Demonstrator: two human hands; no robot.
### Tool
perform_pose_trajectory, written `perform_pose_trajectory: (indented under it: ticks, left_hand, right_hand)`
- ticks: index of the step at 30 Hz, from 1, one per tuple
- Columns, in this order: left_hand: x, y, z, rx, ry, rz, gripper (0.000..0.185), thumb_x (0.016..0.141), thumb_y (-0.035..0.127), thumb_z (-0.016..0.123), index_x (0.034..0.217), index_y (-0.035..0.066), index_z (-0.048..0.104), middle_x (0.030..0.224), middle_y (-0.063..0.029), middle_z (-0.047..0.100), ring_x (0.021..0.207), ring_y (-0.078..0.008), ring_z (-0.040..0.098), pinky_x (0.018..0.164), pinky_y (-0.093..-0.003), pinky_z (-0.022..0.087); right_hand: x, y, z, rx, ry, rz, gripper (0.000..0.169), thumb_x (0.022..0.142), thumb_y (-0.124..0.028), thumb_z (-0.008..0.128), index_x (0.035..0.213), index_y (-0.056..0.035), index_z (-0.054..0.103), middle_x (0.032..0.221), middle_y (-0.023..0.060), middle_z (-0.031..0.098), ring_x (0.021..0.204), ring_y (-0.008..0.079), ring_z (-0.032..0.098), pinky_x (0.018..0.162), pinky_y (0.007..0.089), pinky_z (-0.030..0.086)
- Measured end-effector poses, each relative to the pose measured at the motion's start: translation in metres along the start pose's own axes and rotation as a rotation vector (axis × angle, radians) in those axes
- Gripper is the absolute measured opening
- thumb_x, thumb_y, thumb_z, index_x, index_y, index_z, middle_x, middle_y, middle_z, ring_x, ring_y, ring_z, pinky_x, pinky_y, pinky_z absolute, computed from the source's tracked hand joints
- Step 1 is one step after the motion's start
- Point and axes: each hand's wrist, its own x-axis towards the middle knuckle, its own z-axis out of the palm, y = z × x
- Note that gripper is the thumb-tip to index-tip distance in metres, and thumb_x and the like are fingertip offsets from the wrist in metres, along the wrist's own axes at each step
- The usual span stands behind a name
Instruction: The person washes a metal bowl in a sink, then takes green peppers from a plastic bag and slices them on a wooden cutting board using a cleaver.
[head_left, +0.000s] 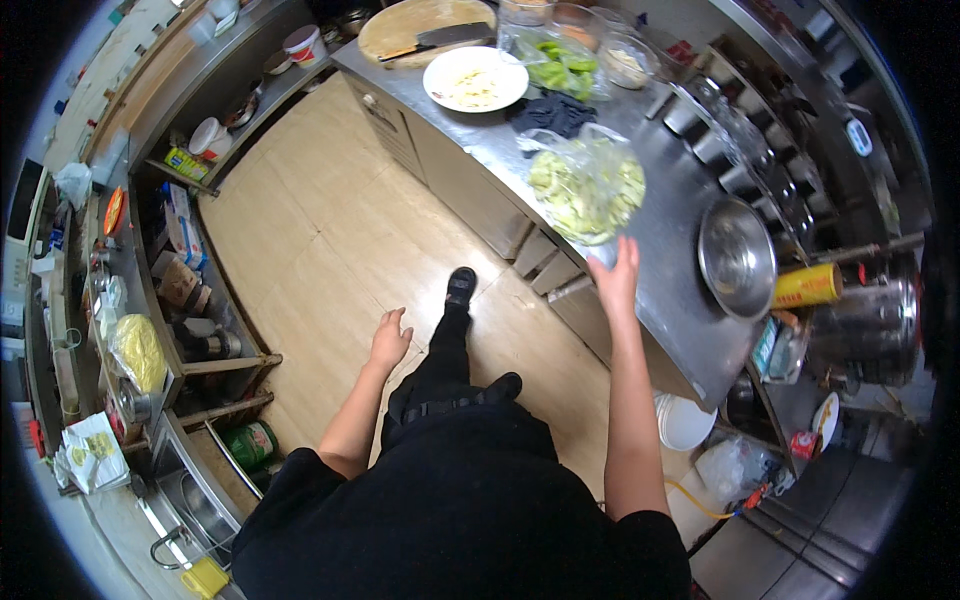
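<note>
My right hand (617, 279) reaches over the edge of the steel counter (667, 300), fingers apart and holding nothing. Just beyond its fingertips lies a clear plastic bag of sliced pale green vegetables (589, 191); whether they touch, I cannot tell. Over the tiled floor hangs my left hand (391, 337), empty, with its fingers spread. Farther along the counter are a crumpled dark cloth (553, 114) and a white plate (435, 84) with pale slices on it. Beside the plate, a cleaver (454, 34) rests on a round wooden chopping board (382, 22).
A steel bowl (737, 259) sits near the counter's right edge. Behind the cloth lies a bag of cut green peppers (559, 67). A white bucket (684, 421) stands on the floor by the counter's end. Cluttered shelves (225, 367) line the left side.
</note>
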Motion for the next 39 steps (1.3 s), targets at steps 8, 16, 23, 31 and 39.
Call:
perform_pose_trajectory:
  ticks: [8, 16, 23, 31, 39]
  left_hand:
    - [0.121, 0.013, -0.044, -0.071, -0.035, 0.099, 0.05, 0.078, 0.015, 0.061, 0.123, 0.002, 0.044, 0.116, -0.0185, 0.05, 0.104, -0.0309, 0.052, 0.088, -0.0365, 0.043]
    - [0.295, 0.073, -0.107, -0.74, -0.413, -0.13, 0.055, 0.083, 0.041, 0.057, 0.124, 0.007, 0.044, 0.106, -0.0066, 0.058, 0.089, -0.0181, 0.058, 0.071, -0.0337, 0.05]
    - [0.447, 0.176, -0.089, -1.091, -0.584, -0.266, 0.065, 0.078, 0.053, 0.057, 0.12, 0.006, 0.04, 0.102, -0.0157, 0.058, 0.083, -0.0243, 0.061, 0.066, -0.0352, 0.055]
    - [0.452, 0.155, -0.069, -1.157, -0.423, -0.208, 0.045, 0.072, 0.006, 0.058, 0.115, 0.012, 0.046, 0.107, -0.0071, 0.058, 0.086, -0.0259, 0.06, 0.059, -0.0376, 0.053]
    - [0.258, 0.176, -0.09, -0.841, -0.412, -0.214, 0.054, 0.072, 0.007, 0.059, 0.122, -0.001, 0.041, 0.112, -0.0142, 0.055, 0.097, -0.0264, 0.058, 0.077, -0.0373, 0.052]
  right_hand:
    - [0.191, 0.008, 0.074, 0.038, 0.132, 0.154, 0.059, 0.072, -0.023, 0.069, 0.117, 0.008, 0.046, 0.123, 0.0259, 0.044, 0.112, 0.036, 0.046, 0.094, 0.0373, 0.036]
    - [0.185, -0.027, -0.011, 1.435, 0.624, 0.58, 0.015, 0.079, -0.002, 0.051, 0.065, -0.0076, 0.048, 0.06, 0.0022, 0.045, 0.054, 0.0145, 0.044, 0.054, 0.0306, 0.04]
    - [0.147, -0.015, -0.059, 1.827, 0.53, 0.619, 0.01, 0.081, -0.007, 0.049, 0.072, -0.0089, 0.049, 0.058, 0.0003, 0.044, 0.05, 0.0131, 0.043, 0.049, 0.0274, 0.039]
    - [0.191, -0.031, -0.072, 1.726, 0.768, 0.508, 0.007, 0.082, -0.009, 0.053, 0.079, -0.0036, 0.055, 0.066, 0.0066, 0.054, 0.055, 0.02, 0.053, 0.052, 0.0342, 0.045]
    - [0.143, 0.025, -0.036, 0.702, 0.148, 0.53, 0.034, 0.077, -0.008, 0.058, 0.11, 0.0006, 0.054, 0.106, 0.0126, 0.059, 0.098, 0.021, 0.055, 0.087, 0.0337, 0.044]
